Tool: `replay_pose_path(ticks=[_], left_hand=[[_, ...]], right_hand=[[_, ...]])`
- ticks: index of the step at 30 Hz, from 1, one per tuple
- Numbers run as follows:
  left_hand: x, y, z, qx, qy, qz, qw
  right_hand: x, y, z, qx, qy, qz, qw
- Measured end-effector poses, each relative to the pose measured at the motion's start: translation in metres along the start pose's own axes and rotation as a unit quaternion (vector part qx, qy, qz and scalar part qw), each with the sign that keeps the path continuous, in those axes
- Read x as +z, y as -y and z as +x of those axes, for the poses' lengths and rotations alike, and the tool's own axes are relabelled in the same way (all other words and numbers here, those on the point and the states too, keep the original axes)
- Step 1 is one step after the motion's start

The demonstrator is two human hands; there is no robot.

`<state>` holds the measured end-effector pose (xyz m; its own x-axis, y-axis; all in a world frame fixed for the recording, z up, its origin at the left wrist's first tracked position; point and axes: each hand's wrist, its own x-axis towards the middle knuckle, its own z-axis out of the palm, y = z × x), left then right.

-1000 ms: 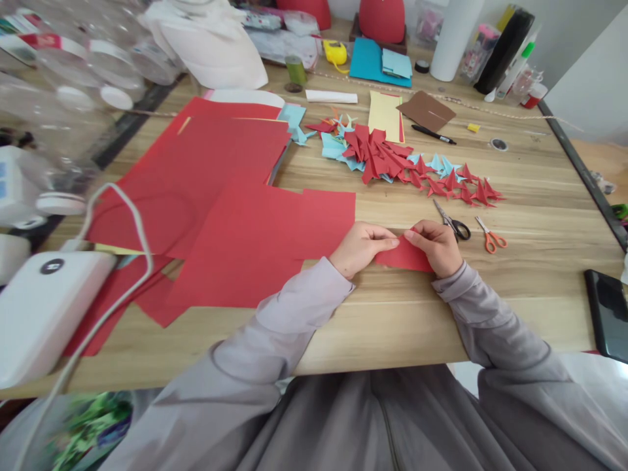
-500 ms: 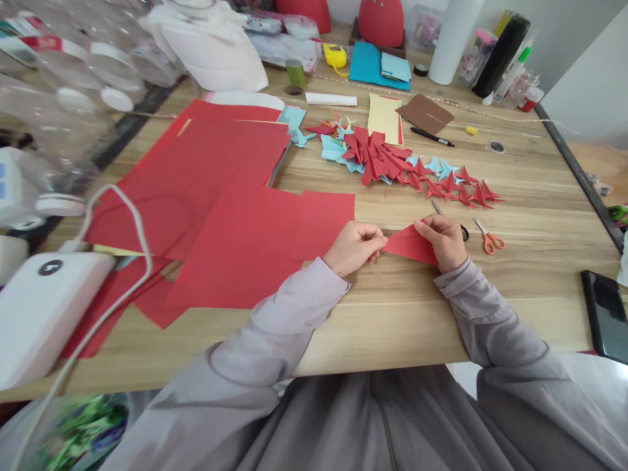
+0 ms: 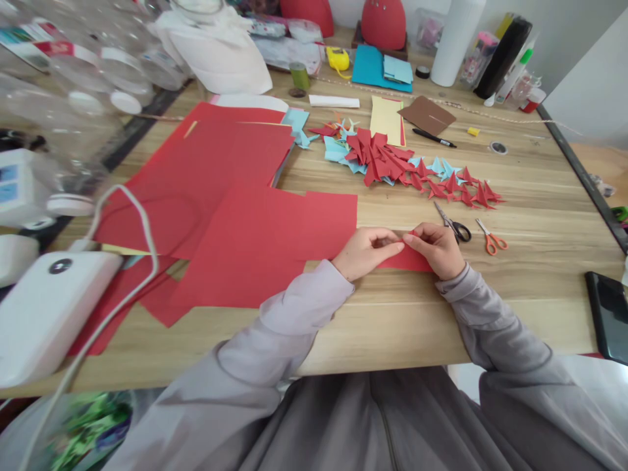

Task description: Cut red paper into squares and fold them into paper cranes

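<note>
A small folded piece of red paper (image 3: 406,261) is between my two hands, low over the wooden table. My left hand (image 3: 366,252) pinches its upper edge, thumb and finger closed. Right beside it, my right hand (image 3: 437,250) grips the same edge with thumb and fingers, so the fingertips nearly touch. Part of the paper is hidden behind the hands. Large red sheets (image 3: 265,242) lie to the left. Beyond the hands is a pile of folded red pieces (image 3: 375,157), with small red and light blue folded shapes trailing off to the right.
Black scissors (image 3: 458,229) and orange scissors (image 3: 493,242) lie just right of my right hand. A phone (image 3: 608,314) rests at the right edge. A white power bank (image 3: 53,314) with a cable sits at the left. Bottles, a yellow tape measure (image 3: 338,59) and coloured papers stand farther back.
My left hand has moved right, along the paper's edge, until close to my right hand. The red paper has turned, with its upper edge now between both hands. More of the black scissors shows.
</note>
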<state>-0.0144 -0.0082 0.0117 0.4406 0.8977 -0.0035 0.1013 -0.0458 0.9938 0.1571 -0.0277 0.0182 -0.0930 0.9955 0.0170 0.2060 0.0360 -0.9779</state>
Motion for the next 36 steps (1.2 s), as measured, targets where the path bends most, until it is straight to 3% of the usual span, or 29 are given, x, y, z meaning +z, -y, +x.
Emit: replay_pose_path(ticks=[2, 12, 20, 28, 36], left_hand=[[0.004, 0.0, -0.001, -0.002, 0.025, 0.007, 1.0], [0.001, -0.001, -0.002, -0.002, 0.015, 0.005, 1.0], [-0.008, 0.0, 0.001, -0.053, 0.054, -0.058, 0.995], [-0.026, 0.002, 0.005, -0.041, -0.012, -0.083, 0.996], [-0.014, 0.002, 0.004, -0.035, -0.008, -0.114, 0.993]], right_hand=[[0.001, 0.001, -0.001, -0.006, 0.007, -0.016, 1.0], [-0.001, -0.002, -0.004, 0.006, 0.074, -0.026, 0.997], [-0.007, -0.004, 0.001, 0.012, 0.031, -0.001, 0.999], [-0.024, -0.006, 0.006, 0.023, -0.064, 0.082, 0.994], [-0.021, -0.004, 0.006, -0.005, -0.036, 0.052, 0.998]])
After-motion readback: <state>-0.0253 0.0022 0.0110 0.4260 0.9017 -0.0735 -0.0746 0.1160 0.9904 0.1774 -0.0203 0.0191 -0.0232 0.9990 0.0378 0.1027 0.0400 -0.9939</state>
